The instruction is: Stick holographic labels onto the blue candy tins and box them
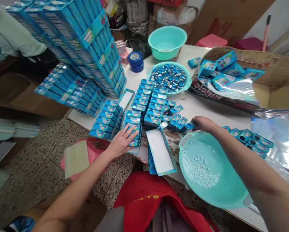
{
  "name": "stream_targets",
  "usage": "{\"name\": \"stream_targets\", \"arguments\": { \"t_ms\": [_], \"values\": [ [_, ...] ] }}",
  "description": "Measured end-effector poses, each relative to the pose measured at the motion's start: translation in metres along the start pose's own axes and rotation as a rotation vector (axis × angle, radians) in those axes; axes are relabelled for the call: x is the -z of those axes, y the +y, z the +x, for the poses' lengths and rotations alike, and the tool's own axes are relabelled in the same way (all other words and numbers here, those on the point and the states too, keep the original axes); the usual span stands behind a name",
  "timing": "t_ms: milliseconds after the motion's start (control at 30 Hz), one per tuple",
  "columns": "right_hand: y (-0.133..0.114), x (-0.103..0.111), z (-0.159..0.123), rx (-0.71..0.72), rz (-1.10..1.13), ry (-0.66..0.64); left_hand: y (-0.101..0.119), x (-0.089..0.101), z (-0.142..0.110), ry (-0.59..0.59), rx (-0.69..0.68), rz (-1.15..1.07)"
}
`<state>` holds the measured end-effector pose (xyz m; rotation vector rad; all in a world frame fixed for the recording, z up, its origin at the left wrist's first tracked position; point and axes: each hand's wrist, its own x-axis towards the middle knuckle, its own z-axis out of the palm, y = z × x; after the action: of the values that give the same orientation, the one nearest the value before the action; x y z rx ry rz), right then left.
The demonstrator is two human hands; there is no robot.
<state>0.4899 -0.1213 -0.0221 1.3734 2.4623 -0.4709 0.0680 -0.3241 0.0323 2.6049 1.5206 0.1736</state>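
My left hand (122, 141) lies palm down with its fingers spread over a row of small blue candy boxes (133, 113), which sit in a shallow display tray. My right hand (204, 123) reaches across the turquoise basin's far rim. Its fingers are curled at the end of a small blue box (189, 126), partly hidden by the hand. More of these boxes (175, 119) stand beside it in a loose group. White tablets (202, 170) lie in the turquoise basin (222, 154) under my right forearm. Between my hands is a white-bottomed blue tray (160, 151), resting tilted on other boxes.
Tall stacks of filled blue trays (86, 38) rise at the left. Behind are a bowl of shiny round pieces (168, 79), a turquoise tub (167, 42) and blue tape rolls (135, 61). A carton (270, 71) with blue packs stands right. A person's sleeve (18, 32) shows far left.
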Motion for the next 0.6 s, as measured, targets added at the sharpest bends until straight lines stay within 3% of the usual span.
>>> {"name": "stream_targets", "arguments": {
  "t_ms": [67,133,200,300,400,433,500,600],
  "values": [
    [0.011,0.015,-0.021,-0.026,-0.021,0.134,-0.001,0.004,-0.01,0.071,0.04,-0.083],
    [0.013,0.035,-0.052,-0.057,-0.003,0.363,0.0,0.006,-0.028,0.207,0.165,-0.188],
    [-0.005,0.055,-0.088,-0.049,0.071,0.618,0.008,0.003,-0.049,0.367,0.36,-0.32],
    [-0.079,0.07,-0.133,0.1,0.251,0.71,0.028,-0.011,-0.07,0.521,0.686,-0.751],
    [-0.185,0.056,-0.143,0.43,0.504,0.609,0.048,-0.03,-0.068,0.48,0.993,-1.367],
    [-0.218,0.047,-0.139,0.473,0.583,0.57,0.053,-0.034,-0.065,0.454,1.052,-1.525],
    [-0.272,0.024,-0.122,0.49,0.643,0.523,0.057,-0.039,-0.057,0.449,1.071,-1.748],
    [-0.313,-0.005,-0.093,0.415,0.542,0.548,0.054,-0.04,-0.052,0.473,0.987,-1.901]
  ]
}}
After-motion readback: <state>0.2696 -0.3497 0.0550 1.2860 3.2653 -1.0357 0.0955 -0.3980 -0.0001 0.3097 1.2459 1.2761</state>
